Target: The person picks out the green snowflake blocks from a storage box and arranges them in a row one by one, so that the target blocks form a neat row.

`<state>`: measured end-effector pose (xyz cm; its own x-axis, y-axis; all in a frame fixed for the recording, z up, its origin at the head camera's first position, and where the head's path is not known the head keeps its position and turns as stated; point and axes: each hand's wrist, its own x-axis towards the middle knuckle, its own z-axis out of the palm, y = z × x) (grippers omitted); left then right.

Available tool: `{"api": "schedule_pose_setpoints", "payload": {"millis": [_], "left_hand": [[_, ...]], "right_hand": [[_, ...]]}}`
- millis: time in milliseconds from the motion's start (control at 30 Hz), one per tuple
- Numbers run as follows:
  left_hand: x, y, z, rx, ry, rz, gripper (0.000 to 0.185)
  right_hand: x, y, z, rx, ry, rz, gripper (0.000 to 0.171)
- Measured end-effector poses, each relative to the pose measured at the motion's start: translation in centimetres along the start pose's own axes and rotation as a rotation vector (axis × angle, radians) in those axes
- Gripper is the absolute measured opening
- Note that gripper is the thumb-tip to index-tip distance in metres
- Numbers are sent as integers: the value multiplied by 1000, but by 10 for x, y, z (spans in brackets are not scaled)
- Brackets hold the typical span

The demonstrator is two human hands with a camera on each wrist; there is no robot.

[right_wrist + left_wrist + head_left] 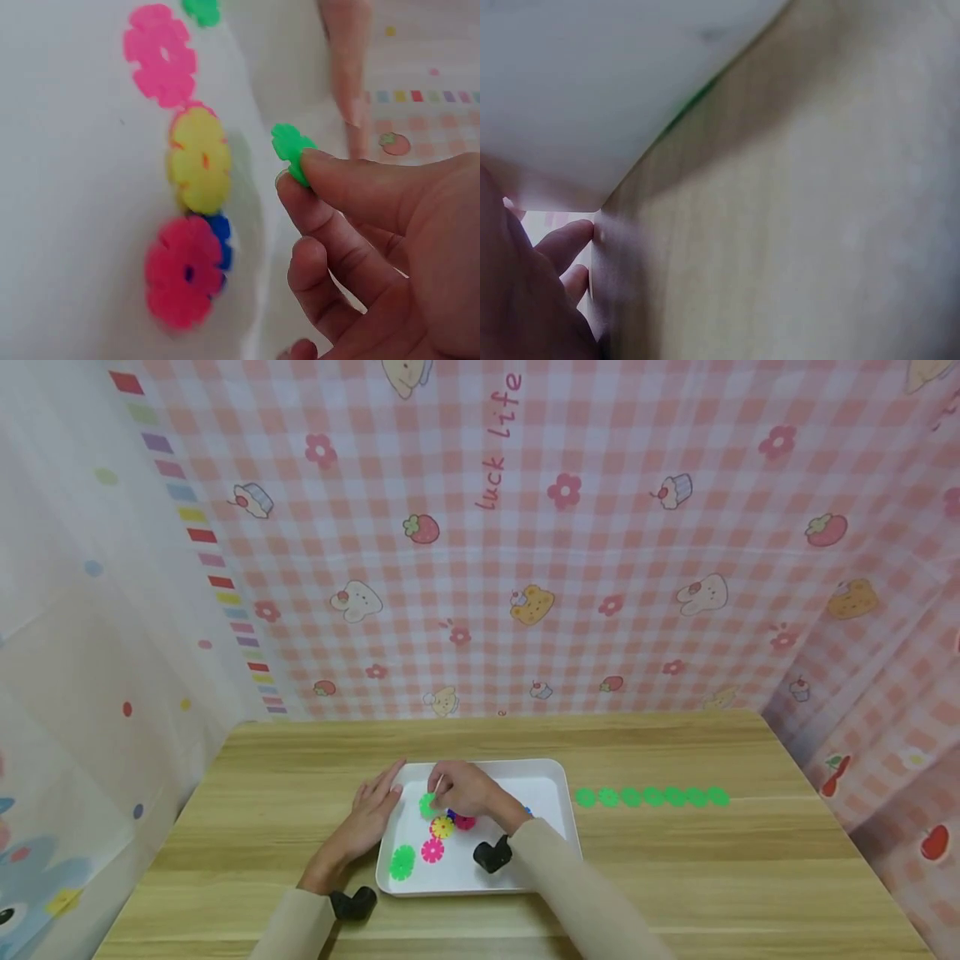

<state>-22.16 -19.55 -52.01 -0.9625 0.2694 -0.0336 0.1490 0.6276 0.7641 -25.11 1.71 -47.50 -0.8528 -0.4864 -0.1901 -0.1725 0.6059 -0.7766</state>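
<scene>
A white tray (551, 781) lies on the wooden table (675, 860) with several snowflake discs in it. My right hand (459, 789) pinches a green disc (292, 152) between thumb and forefinger over the tray's back left part. Below it lie a yellow disc (442, 827), a pink disc (432, 851), a red-pink disc (465, 822) on top of a blue one (220, 240), and another green disc (402, 862). My left hand (375, 806) rests flat with straight fingers against the tray's left rim. The left wrist view shows only fingers (566, 244) by the tray edge.
A row of several green discs (651, 797) lies on the table right of the tray. Pink checked cloth (525, 568) hangs behind and to the right; a pale dotted curtain (90, 652) hangs on the left.
</scene>
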Motion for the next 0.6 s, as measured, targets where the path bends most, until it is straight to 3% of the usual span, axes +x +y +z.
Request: {"api": "schedule_pose_setpoints", "payload": {"millis": [600], "left_hand": [[-1, 1, -1, 9, -19, -23, 54]], "right_hand": [[-40, 18, -65, 40, 55, -107, 11]]}}
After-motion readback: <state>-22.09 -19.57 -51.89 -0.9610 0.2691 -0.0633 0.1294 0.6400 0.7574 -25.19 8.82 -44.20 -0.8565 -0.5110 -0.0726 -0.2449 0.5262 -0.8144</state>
